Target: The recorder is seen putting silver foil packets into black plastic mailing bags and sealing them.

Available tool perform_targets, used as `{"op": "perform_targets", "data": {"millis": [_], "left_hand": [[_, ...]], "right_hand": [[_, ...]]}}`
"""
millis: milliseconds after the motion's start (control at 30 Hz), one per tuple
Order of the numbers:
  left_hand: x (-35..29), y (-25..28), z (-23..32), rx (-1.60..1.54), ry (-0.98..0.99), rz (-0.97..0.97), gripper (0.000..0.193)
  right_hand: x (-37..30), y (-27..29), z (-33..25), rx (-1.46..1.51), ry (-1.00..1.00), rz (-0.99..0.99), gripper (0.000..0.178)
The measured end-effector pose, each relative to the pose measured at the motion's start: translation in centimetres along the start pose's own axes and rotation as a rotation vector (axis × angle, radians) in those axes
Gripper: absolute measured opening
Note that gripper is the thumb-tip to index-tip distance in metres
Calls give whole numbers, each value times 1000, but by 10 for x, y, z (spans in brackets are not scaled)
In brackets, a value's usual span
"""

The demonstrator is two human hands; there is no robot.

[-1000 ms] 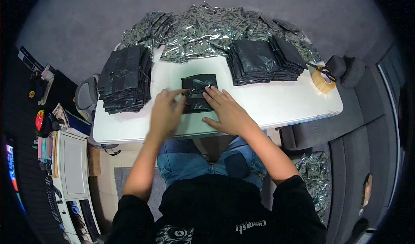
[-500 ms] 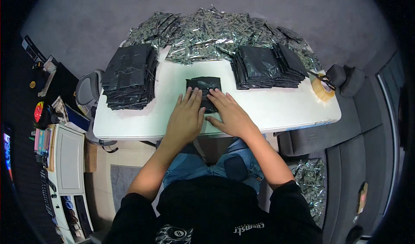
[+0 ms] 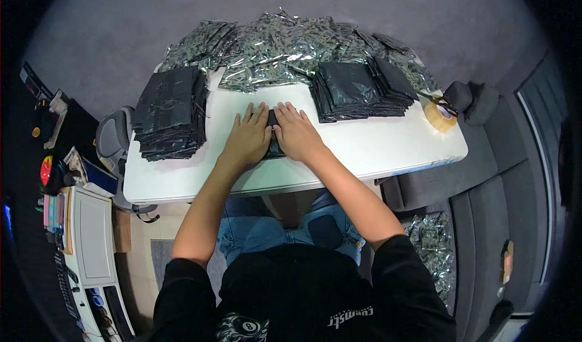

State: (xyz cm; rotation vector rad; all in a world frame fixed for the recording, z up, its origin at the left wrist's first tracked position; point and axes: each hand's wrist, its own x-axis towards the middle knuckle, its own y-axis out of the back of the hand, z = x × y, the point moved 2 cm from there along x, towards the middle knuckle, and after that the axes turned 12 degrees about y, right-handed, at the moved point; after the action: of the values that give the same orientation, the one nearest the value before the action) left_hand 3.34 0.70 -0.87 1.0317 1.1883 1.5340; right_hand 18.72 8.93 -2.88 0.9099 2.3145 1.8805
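Note:
A small black plastic packet lies flat on the white table in front of me. Both palms rest on it, so only a strip between the hands shows. My left hand covers its left part with the fingers stretched away from me. Over the right part lies my right hand, its fingers also straight and slightly spread. Neither hand grips anything.
Tall black packets form a stack at the left and another stack at the right. Shiny patterned pouches are heaped along the far edge. Scissors lie by a tape roll. A grey sofa stands to the right.
Both hands have slid farther from me over the packet, now covering most of it. The whole view has shifted slightly.

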Motion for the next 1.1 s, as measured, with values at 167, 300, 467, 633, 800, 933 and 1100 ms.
{"op": "perform_targets", "data": {"millis": [167,300,467,633,800,933,1100], "left_hand": [[0,-7,-7,-34,-8,83,66],[-4,-8,-9,20,-5,80,69],[-9,1,-6,25,17,65,72],[14,27,-17,-116,-31,-57,59],[61,41,-36,-251,50,-263,49],[67,31,-45,-307,8,-318,41],[65,40,-44,-450,45,-363,34]], "right_hand": [[1,4,-2,-39,-12,-69,63],[-1,9,-4,-72,-26,-135,68],[-5,10,-2,-82,-31,-155,71],[9,29,20,-47,39,-136,70],[54,49,45,205,-92,-263,71],[62,40,61,308,-132,-397,60],[62,45,64,341,-112,-402,42]]}}
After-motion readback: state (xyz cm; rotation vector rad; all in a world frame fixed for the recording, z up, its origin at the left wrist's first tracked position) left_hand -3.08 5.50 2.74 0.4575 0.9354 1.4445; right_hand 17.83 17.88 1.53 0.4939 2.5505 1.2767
